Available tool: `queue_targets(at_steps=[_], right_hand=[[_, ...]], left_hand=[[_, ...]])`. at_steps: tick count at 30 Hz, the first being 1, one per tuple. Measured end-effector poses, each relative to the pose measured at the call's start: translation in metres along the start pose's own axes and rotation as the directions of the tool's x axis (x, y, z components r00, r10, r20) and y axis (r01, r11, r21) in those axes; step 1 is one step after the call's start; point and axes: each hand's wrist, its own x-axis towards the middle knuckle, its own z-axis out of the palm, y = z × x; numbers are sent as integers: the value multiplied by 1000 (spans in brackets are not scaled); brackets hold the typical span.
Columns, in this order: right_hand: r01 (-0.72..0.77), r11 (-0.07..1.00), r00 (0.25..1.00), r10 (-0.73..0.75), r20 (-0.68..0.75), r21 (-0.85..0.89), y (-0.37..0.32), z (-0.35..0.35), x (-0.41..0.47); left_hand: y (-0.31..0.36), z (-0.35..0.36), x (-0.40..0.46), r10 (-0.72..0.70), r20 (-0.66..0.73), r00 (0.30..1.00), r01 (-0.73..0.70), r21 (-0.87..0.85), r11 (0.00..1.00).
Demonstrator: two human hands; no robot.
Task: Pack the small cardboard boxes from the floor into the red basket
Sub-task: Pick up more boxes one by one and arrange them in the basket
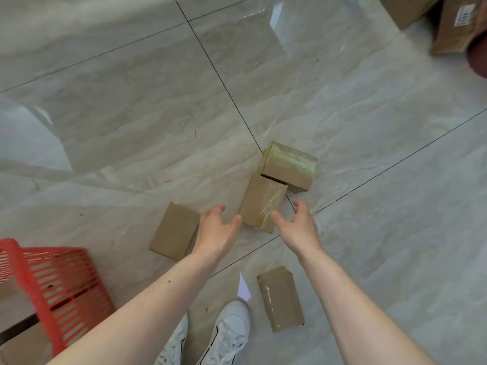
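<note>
Standing at the lower left of the frame, the red basket (56, 288) showed its slatted plastic wall and rim; brown cardboard was visible through the slats, but how many boxes it held could not be determined. Four small cardboard boxes lay on the tiled floor (118, 106). The taped centre box (263, 202) lay just below the middle of the frame, its upper end touching the upper box (290, 165), which carried glossy clear tape. The plain box (175, 230) lay to the left of centre, partly behind the left wrist. The lower box (281, 299), sealed with brown tape, lay near the bottom centre, just beside a white shoe (229, 330).

Labelling: a white sticker on the large carton (453, 27) in the upper right corner bore printed digits, too blurred to be read reliably. No writing was legible on the small boxes.

Grip state: the left hand (217, 227) was spread open and empty, its thumb at the lower left edge of the taped centre box. The right hand (297, 223) was likewise open and empty, its thumb at the lower right corner of that box. The box lay between the two hands; actual contact could not be confirmed.
</note>
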Motion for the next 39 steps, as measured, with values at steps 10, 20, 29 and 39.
queue_targets(at_steps=[10, 20, 29, 39], right_hand=[[-48, 999, 993, 48, 112, -8, 25, 31, 108], [-120, 992, 992, 121, 27, -29, 22, 36, 108], [-90, 989, 995, 94, -29, 114, -28, -5, 23], [8, 986, 1000, -4, -24, 166, -122, -43, -87]], left_hand=[[-33, 66, 96, -108, 187, 976, 130, -111, 985], [-28, 69, 99, -47, 215, 975, 85, -170, 982], [15, 0, 12, 28, 94, 995, -12, -173, 985], [67, -108, -96, 60, -100, 993, -75, -154, 985]])
